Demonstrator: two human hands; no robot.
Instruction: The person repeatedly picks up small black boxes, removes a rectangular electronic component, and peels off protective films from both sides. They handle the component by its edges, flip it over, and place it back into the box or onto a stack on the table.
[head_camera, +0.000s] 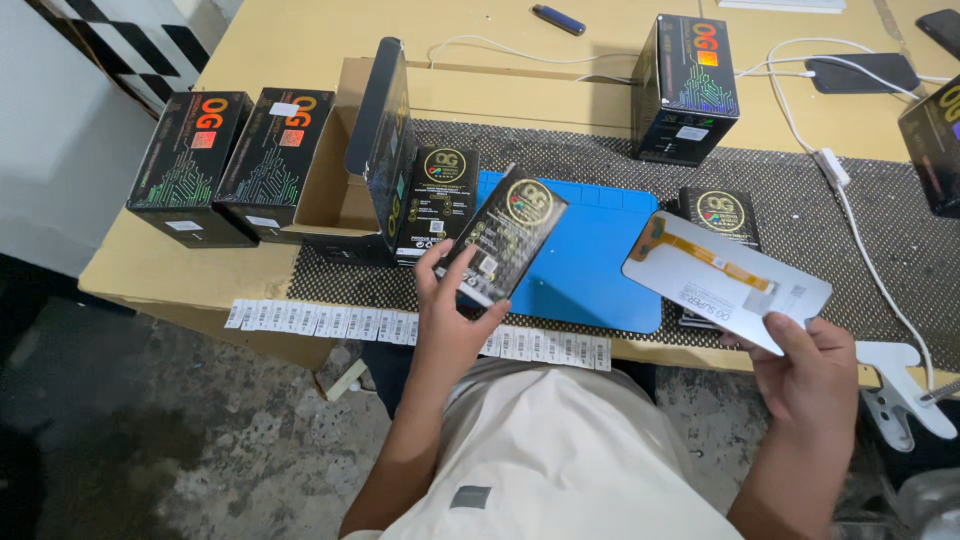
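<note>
From the head view, my left hand grips one slim black packet, tilted, long axis running up and away to the right. My right hand pinches one grey screen panel by its near corner, long axis pointing left toward the blue mat between my hands. Beyond the left hand stand two black boxes; one more box stands farther off.

Far edge: a blue pen and a dark phone on a white cable.
Left: two black boxes side by side, beside an open cardboard carton.
Centre: a blue work mat on dark mesh matting.
Front edge: a strip of barcode labels.
</note>
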